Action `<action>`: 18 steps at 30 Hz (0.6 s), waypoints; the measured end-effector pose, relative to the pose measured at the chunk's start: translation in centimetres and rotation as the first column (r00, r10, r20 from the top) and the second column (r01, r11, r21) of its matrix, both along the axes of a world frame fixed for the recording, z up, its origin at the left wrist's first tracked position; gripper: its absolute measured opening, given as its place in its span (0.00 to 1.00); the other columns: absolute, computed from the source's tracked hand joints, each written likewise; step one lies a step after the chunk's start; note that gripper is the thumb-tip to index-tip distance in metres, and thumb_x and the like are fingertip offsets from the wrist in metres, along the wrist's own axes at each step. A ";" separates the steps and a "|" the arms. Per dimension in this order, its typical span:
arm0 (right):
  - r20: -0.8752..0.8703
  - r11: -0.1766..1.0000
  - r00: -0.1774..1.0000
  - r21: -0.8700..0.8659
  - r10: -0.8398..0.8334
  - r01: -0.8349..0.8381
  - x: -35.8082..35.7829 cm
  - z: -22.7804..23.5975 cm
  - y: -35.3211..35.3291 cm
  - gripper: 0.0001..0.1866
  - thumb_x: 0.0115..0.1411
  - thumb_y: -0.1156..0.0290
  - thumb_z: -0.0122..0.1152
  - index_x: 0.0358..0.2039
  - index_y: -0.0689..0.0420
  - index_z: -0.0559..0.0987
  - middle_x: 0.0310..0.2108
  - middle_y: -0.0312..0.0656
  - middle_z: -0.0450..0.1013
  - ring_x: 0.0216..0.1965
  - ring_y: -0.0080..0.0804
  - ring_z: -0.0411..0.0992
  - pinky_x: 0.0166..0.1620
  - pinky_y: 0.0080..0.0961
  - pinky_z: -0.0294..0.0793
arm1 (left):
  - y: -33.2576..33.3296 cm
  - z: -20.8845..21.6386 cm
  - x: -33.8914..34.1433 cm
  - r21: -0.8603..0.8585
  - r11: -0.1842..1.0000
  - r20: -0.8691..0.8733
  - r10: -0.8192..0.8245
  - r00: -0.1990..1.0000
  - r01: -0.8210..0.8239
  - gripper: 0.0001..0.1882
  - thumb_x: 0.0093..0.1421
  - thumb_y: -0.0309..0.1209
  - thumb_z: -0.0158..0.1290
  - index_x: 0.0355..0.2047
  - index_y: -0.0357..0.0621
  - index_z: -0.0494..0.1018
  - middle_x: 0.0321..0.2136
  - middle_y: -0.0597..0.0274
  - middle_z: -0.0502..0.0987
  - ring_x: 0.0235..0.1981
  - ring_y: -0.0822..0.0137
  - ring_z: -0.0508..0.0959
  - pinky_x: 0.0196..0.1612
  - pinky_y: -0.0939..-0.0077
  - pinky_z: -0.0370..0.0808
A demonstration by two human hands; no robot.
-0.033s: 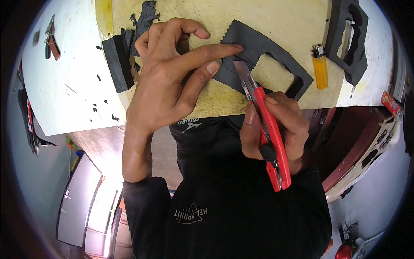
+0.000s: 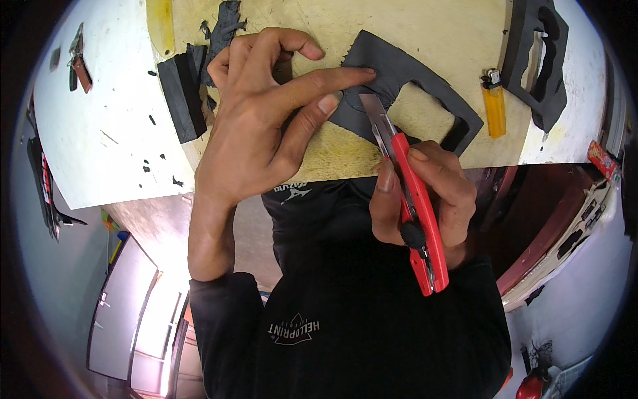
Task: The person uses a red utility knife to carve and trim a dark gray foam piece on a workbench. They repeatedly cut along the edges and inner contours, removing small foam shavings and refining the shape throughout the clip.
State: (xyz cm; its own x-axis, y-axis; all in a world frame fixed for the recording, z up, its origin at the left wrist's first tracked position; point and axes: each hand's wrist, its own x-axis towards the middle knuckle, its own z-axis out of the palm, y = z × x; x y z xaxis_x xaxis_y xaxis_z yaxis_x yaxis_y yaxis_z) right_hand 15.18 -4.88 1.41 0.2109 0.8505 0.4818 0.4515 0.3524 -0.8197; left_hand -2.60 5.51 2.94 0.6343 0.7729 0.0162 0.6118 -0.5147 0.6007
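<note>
A dark grey foam piece (image 2: 385, 56) with a curved cut-out lies on the yellowish board (image 2: 319, 156). My left hand (image 2: 256, 113) reaches over from the left, its index fingertip resting on the foam and its thumb tip by the foam's ragged left edge. The other fingers are bent and spread, holding nothing. In my right hand (image 2: 452, 189) is a red utility knife (image 2: 420, 206), gripped from the right with its blade extended. The blade tip lies over the foam, just right of my left index finger; whether it cuts in, I cannot tell.
Left of my left hand lie a dark foam block (image 2: 179, 100) and torn foam scraps (image 2: 224, 33). A yellow lighter (image 2: 494, 110) and another dark foam piece with a slot (image 2: 515, 53) lie to the right. Small tools (image 2: 80, 63) sit far left. The table's front edge runs below my hands.
</note>
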 end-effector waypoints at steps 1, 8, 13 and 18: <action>0.023 1.000 1.000 -0.004 0.006 -0.006 0.0 0.0 0.1 0.20 0.48 0.85 0.70 0.43 0.70 0.75 0.27 0.53 0.77 0.21 0.38 0.78 0.24 0.27 0.77 | 0.0 0.0 0.0 0.004 1.000 -0.006 0.000 1.000 0.000 0.15 0.62 0.33 0.55 0.48 0.55 0.84 0.44 0.63 0.71 0.45 0.64 0.66 0.54 0.68 0.56; 0.088 0.997 0.994 -0.027 0.071 -0.069 -0.3 0.3 0.4 0.18 0.48 0.84 0.69 0.41 0.69 0.76 0.28 0.52 0.76 0.20 0.36 0.76 0.22 0.25 0.76 | 0.0 -0.1 0.0 0.029 1.000 -0.003 -0.003 1.000 0.003 0.16 0.63 0.34 0.52 0.48 0.56 0.84 0.45 0.62 0.71 0.45 0.64 0.66 0.53 0.67 0.56; 0.126 0.996 0.988 0.001 0.086 -0.086 -0.3 0.3 0.2 0.16 0.50 0.85 0.66 0.41 0.71 0.76 0.27 0.53 0.75 0.20 0.37 0.75 0.21 0.27 0.76 | -0.4 -0.2 -0.2 0.039 0.999 0.013 -0.002 1.000 0.002 0.16 0.62 0.33 0.53 0.48 0.56 0.84 0.45 0.62 0.71 0.45 0.64 0.66 0.52 0.68 0.57; 0.290 0.980 0.940 0.031 0.177 -0.194 0.5 0.5 0.5 0.16 0.47 0.84 0.65 0.38 0.73 0.77 0.27 0.50 0.73 0.21 0.35 0.73 0.21 0.26 0.75 | -0.5 -0.2 -0.1 0.030 1.000 0.015 0.004 1.000 -0.004 0.16 0.61 0.32 0.55 0.48 0.56 0.84 0.44 0.62 0.71 0.44 0.64 0.66 0.51 0.69 0.58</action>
State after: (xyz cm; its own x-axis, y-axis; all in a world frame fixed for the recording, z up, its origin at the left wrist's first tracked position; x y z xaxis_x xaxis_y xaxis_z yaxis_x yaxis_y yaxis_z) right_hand 15.65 -4.38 1.89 -0.1013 0.8298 0.5488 0.5850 0.4959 -0.6418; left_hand -2.72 5.00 2.79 0.6308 0.7744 0.0492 0.6049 -0.5305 0.5939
